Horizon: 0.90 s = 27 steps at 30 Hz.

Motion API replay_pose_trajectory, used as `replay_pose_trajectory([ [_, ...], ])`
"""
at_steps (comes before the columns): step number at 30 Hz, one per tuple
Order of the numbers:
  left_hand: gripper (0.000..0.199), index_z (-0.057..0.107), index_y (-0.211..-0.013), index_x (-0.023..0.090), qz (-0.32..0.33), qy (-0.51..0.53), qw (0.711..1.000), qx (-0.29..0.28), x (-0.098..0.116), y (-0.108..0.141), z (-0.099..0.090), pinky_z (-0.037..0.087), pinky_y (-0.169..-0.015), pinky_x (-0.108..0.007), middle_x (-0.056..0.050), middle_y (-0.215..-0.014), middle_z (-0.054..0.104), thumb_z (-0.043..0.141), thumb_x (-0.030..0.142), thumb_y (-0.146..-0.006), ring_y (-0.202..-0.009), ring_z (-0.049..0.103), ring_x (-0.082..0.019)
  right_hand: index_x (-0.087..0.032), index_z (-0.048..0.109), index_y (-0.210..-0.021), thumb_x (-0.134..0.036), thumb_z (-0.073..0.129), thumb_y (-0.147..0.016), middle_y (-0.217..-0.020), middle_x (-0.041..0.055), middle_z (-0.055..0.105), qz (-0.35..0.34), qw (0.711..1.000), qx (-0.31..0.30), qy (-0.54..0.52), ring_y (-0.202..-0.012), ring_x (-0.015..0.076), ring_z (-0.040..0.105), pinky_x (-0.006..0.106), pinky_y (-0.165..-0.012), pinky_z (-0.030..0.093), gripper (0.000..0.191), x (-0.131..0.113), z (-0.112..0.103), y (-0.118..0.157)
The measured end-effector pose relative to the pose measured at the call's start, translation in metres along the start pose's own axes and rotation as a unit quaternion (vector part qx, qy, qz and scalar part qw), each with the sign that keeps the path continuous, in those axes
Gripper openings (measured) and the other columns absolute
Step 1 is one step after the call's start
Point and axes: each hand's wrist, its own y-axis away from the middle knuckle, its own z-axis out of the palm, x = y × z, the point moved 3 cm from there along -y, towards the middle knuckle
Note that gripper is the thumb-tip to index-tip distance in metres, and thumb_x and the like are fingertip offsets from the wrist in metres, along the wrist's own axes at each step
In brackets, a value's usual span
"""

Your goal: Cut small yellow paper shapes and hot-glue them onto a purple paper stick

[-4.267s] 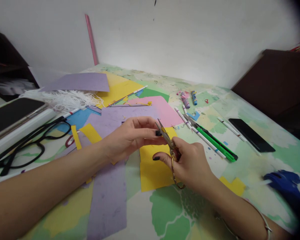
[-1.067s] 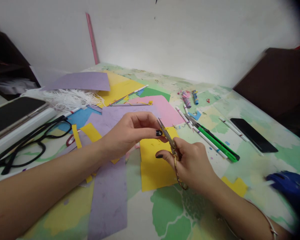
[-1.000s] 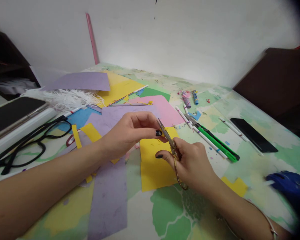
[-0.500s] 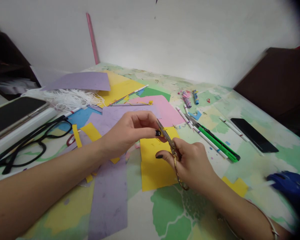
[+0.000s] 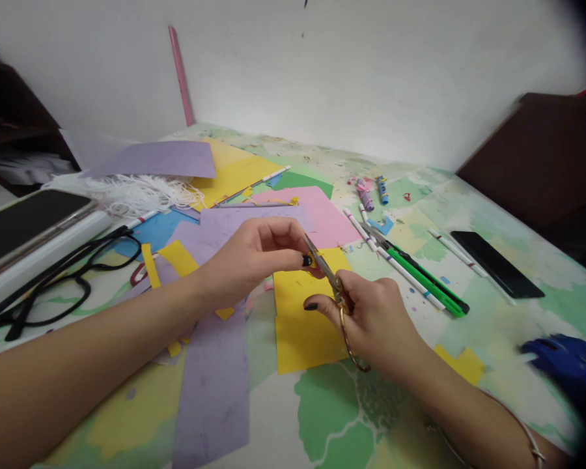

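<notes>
My left hand (image 5: 268, 251) pinches a small yellow piece (image 5: 314, 259), mostly hidden by its fingers. Gold-handled scissors (image 5: 328, 272) are in my right hand (image 5: 378, 312), their blades at the left fingertips and against the small piece. Below both hands lies a yellow paper sheet (image 5: 307, 332). To its left is a long purple paper strip (image 5: 215, 404). Several yellow strips (image 5: 178, 259) rest near my left forearm.
A green cutter (image 5: 424, 280) and white sticks (image 5: 410, 279) lie right of my hands, with a black phone (image 5: 497, 264) beyond. Glasses (image 5: 85, 280), white string (image 5: 137, 192) and another phone (image 5: 29, 221) are on the left. Pink paper (image 5: 322, 215) lies behind the hands.
The scissor blades and left fingertips have shifted very slightly. Both hands keep their hold, and the other things look the same.
</notes>
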Motion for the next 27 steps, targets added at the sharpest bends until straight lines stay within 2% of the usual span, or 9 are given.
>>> replay_pose_trajectory([
  [12, 0.013, 0.069, -0.079, 0.015, 0.006, -0.033, 0.999, 0.017, -0.0009, 0.0001, -0.0016, 0.055, -0.075, -0.023, -0.001, -0.077, 0.073, 0.064, 0.003, -0.077, -0.077, 0.07, -0.013, -0.022, 0.033, -0.058, -0.063, 0.043, -0.087, -0.043, -0.0083, 0.027, 0.024, 0.999, -0.023, -0.014, -0.042, 0.0076, 0.021, 0.021, -0.042, 0.017, 0.051, 0.0001, 0.0005, 0.0002],
  [17, 0.008, 0.067, -0.079, 0.015, -0.002, -0.053, 0.998, 0.022, -0.0014, 0.001, -0.0028, 0.055, -0.077, -0.027, -0.002, -0.08, 0.073, 0.065, 0.008, -0.078, -0.079, 0.07, -0.015, -0.021, 0.039, -0.06, -0.062, 0.045, -0.086, -0.045, -0.0081, 0.027, 0.048, 0.997, -0.056, -0.018, -0.043, 0.0083, 0.023, 0.022, -0.044, 0.018, 0.049, 0.0001, 0.0004, 0.0],
  [23, 0.007, 0.066, -0.079, 0.015, -0.016, -0.06, 0.998, 0.018, -0.0005, 0.0019, -0.0002, 0.055, -0.077, -0.028, -0.003, -0.079, 0.073, 0.064, 0.008, -0.078, -0.079, 0.07, -0.016, -0.021, 0.038, -0.059, -0.062, 0.048, -0.084, -0.046, -0.0072, 0.031, 0.055, 0.997, -0.055, -0.019, -0.044, 0.0085, 0.025, 0.023, -0.045, 0.018, 0.049, 0.001, 0.0014, 0.0008],
  [27, 0.009, 0.066, -0.078, 0.015, -0.028, -0.061, 0.998, 0.016, 0.0002, 0.0022, 0.0032, 0.055, -0.076, -0.027, -0.003, -0.079, 0.073, 0.062, 0.006, -0.078, -0.079, 0.07, -0.016, -0.019, 0.046, -0.062, -0.061, 0.048, -0.085, -0.046, -0.0071, 0.032, 0.048, 0.998, -0.05, -0.012, -0.045, 0.0089, 0.025, 0.023, -0.046, 0.019, 0.048, 0.0006, 0.0025, 0.0014],
])
